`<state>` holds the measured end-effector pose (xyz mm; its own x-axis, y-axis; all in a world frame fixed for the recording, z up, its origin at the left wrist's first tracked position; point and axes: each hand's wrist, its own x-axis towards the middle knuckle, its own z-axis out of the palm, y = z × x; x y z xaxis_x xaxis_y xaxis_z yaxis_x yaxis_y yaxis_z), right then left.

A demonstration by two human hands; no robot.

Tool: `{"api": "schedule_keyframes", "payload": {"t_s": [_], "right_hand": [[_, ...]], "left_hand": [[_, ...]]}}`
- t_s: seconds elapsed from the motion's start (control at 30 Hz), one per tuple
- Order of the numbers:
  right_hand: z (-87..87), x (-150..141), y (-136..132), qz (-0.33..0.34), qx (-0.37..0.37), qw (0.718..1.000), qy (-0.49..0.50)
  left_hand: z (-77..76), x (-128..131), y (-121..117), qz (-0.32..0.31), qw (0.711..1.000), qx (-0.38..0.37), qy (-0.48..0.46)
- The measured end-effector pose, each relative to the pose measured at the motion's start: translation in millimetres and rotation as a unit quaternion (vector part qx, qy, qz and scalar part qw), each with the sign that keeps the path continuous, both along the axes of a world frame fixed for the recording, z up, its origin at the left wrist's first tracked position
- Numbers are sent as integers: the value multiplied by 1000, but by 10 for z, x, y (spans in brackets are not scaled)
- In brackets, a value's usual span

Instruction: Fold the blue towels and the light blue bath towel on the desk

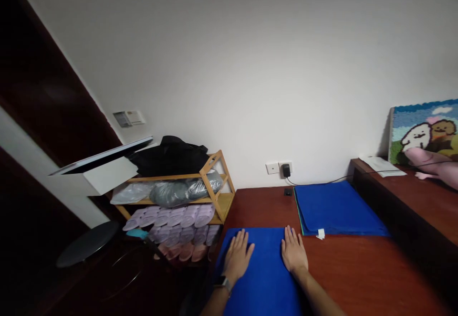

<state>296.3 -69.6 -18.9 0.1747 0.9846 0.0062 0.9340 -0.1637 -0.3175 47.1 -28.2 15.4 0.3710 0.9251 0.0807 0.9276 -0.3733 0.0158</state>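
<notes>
A blue cloth (266,268) lies flat along the near left part of the reddish-brown table. My left hand (238,257) rests palm down on its left side, fingers stretched out, with a watch (223,282) on the wrist. On the right edge of the same cloth my right hand (294,250) lies flat, its fingers pointing away from me. Behind and to the right sits a folded blue cloth (338,207) with a white tag (320,233) at its front edge and a thin green border at its left.
Left of the table (361,263) stands a wooden rack (224,206) with slippers (177,215), plastic-wrapped bundles, a black bag (171,156) and a white box (110,173). A round stool (89,244) is nearby. A plugged-in adapter (286,170) trails a cable towards a raised surface at right.
</notes>
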Motion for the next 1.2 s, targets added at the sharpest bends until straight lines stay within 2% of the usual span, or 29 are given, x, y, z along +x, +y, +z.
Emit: {"api": "schedule_keyframes", "payload": {"t_s": [0.1,0.17,0.23,0.27,0.37,0.53,0.63,0.73,0.93,1.2], "right_hand": [[-17,10,-9,6,-2,1000,-4],[-52,19,-15,15,-6,1000,-13],[-96,28,-16,20,-9,999,-31],[-116,30,-14,21,-8,999,-40],[-153,29,-8,12,-2,999,-52],[-150,25,-19,2,-6,998,-56],[-147,27,-28,3,-4,998,-56],[-133,28,-20,-1,-17,998,-62],[-70,-4,-23,-15,-53,996,-73],[-158,-171,-257,-26,-43,997,-65]], "left_hand": [[-118,670,-83,-89,995,-8,-54],[-258,1007,-136,-114,990,-21,-85],[-382,1151,-156,-115,987,-25,-107],[-422,1135,-152,-114,987,-24,-111],[-444,758,-105,-87,991,-21,-100],[-388,-329,-6,60,997,-3,-55],[-428,-678,17,90,995,18,-47],[-463,-708,6,95,994,24,-50],[-429,-629,-18,95,993,23,-61],[-499,-658,19,92,993,40,-67]]}}
